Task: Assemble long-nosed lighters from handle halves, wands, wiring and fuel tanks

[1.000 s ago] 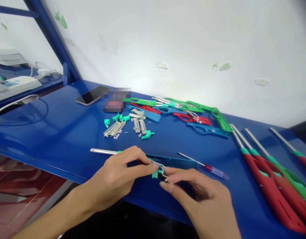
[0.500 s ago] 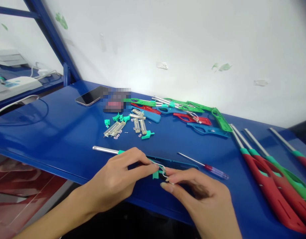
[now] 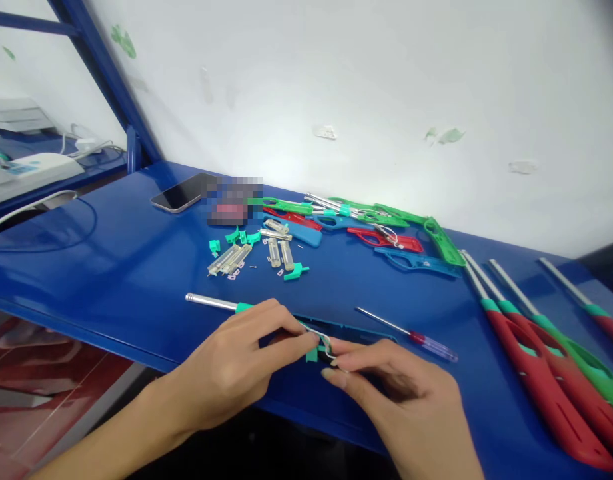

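My left hand (image 3: 241,357) pinches thumb and forefinger together at a thin white wire (image 3: 314,329) beside a small teal trigger piece (image 3: 312,354). My right hand (image 3: 401,393) meets it from the other side, thumb and fingertips closed on the wire's looped end. A dark part below these fingertips is mostly covered. Under and behind both hands lies a blue lighter half-shell (image 3: 359,329), largely hidden. A silver lighter tube (image 3: 210,302) with a teal collar (image 3: 243,307) sticks out to the left from behind my left hand.
A screwdriver (image 3: 421,339) lies right of my hands. Several long-necked lighters (image 3: 551,373) rest at far right. Clear fuel tanks (image 3: 231,259), teal pieces and pins lie behind, with coloured shells (image 3: 401,239) along the wall. A phone (image 3: 181,193) is at back left.
The white wire between my fingertips has shifted slightly, its loose end tucked closer to my right fingertips. My left thumb has edged a little right over the teal piece. Everything else stays put.
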